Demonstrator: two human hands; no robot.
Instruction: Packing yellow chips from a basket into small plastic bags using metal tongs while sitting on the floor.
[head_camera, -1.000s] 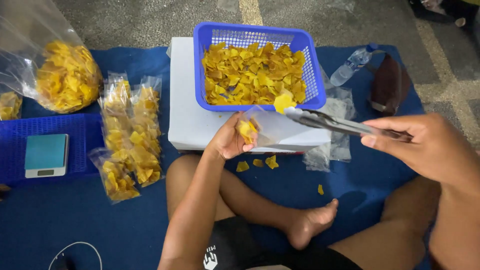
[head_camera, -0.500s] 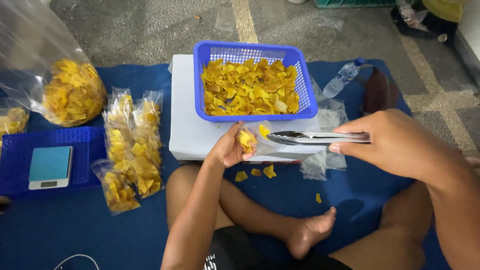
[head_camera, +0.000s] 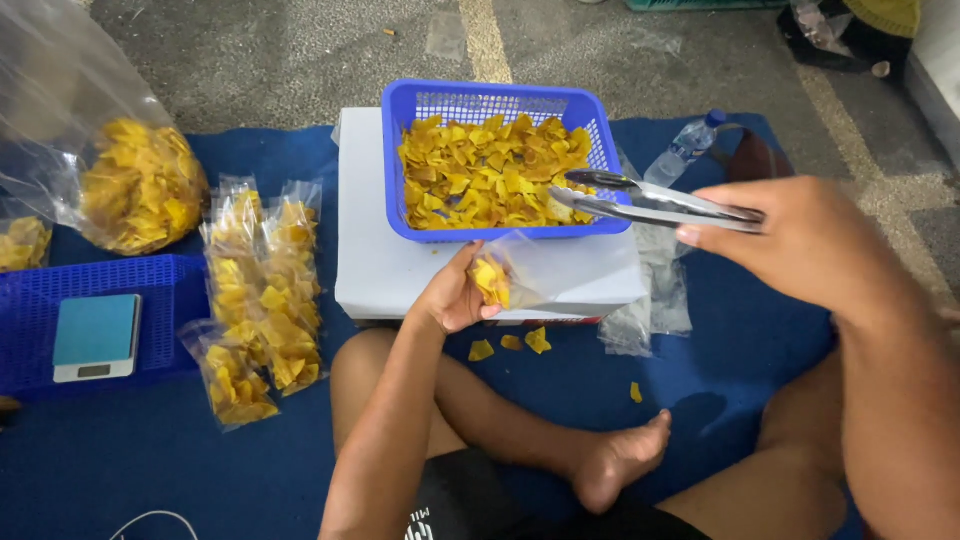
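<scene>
Several filled packets (head_camera: 262, 290) lie at left; left hand (head_camera: 455, 295) grips a part-filled clear bag (head_camera: 545, 270); right hand (head_camera: 790, 245) pinches tongs (head_camera: 650, 203), empty, over the well-stocked blue basket (head_camera: 400, 150)

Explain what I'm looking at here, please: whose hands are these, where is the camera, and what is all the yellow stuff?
There is no machine. A person sits cross-legged on a blue mat, and the one camera is worn on their head, looking down. The left hand holds a small clear bag partly filled with yellow chips. The right hand holds metal tongs over a blue basket of the same chips, which sits on a white box. On the left lie filled packets, a small scale in a blue tray and a big bag of chips. A few chips lie on the mat.
</scene>
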